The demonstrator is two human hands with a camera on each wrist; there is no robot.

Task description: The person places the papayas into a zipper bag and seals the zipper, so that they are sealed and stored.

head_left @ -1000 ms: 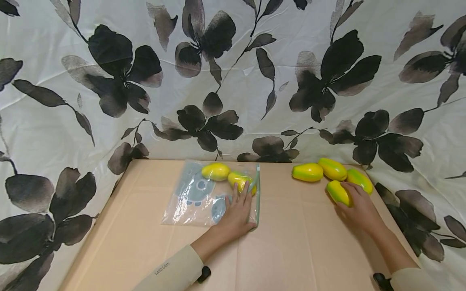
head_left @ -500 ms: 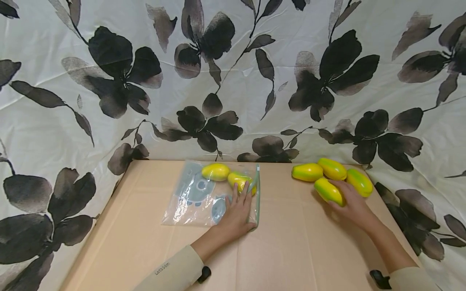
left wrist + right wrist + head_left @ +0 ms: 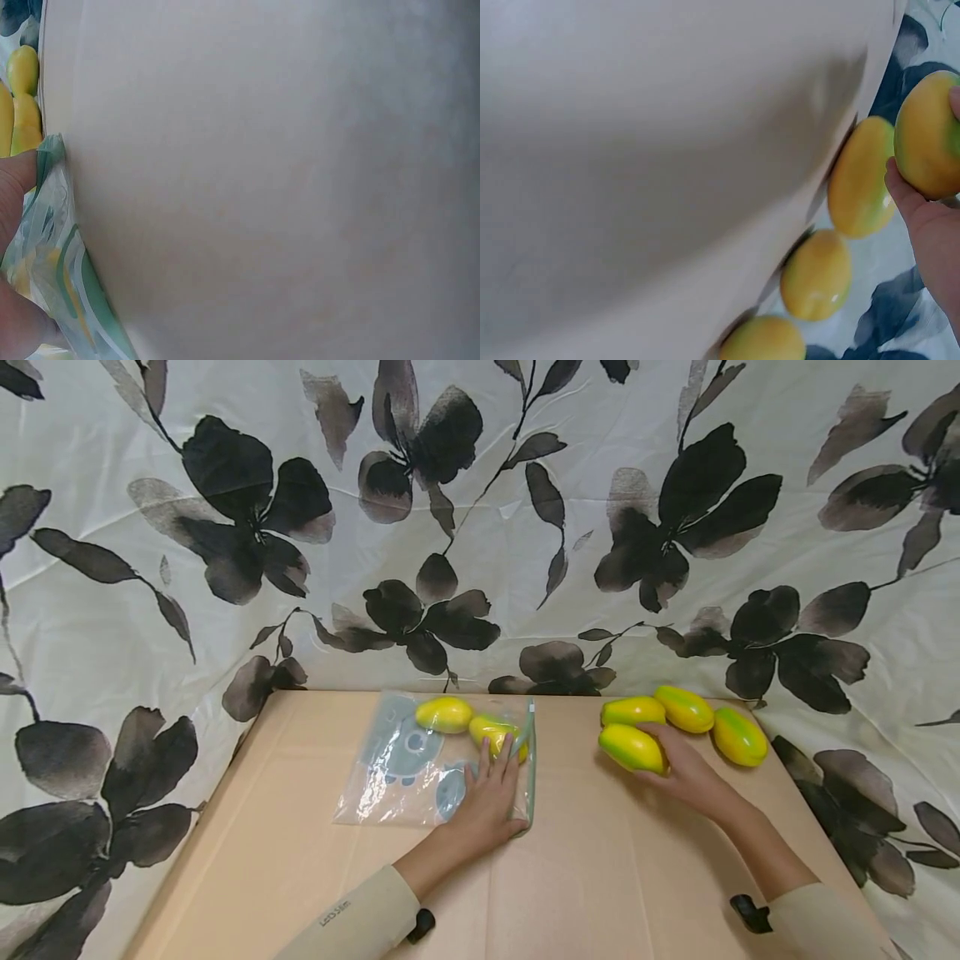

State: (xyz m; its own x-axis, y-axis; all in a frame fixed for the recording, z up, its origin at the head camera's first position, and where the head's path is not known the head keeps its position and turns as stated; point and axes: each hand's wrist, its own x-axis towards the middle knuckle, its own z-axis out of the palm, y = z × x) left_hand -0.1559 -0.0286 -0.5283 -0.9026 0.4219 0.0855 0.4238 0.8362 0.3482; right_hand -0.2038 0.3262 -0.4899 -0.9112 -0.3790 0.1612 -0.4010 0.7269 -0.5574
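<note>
In the head view my right hand [image 3: 693, 781] grips a yellow-green mango [image 3: 628, 748], raised near the other mangoes. The right wrist view has this held mango [image 3: 924, 139] between thumb and fingers. My left hand [image 3: 482, 808] lies with its fingers extended on a clear zip bag [image 3: 397, 802] with blue print and a green-edged opening. Inside the bag are two mangoes, one at the back [image 3: 444, 714] and one at my left fingertips [image 3: 491, 728]. In the left wrist view a finger and thumb touch the bag's green edge [image 3: 51, 150].
Loose mangoes lie at the back right: one behind the held mango [image 3: 622, 709], one farther back [image 3: 684, 708], one near the right edge [image 3: 738, 739]. They sit on a tan cardboard surface [image 3: 577, 860]. A flower-printed cloth [image 3: 525, 568] hangs behind.
My right hand has carried its mango leftward, away from the rightmost one and in front of the left loose mango. My left hand and the bag have stayed put.
</note>
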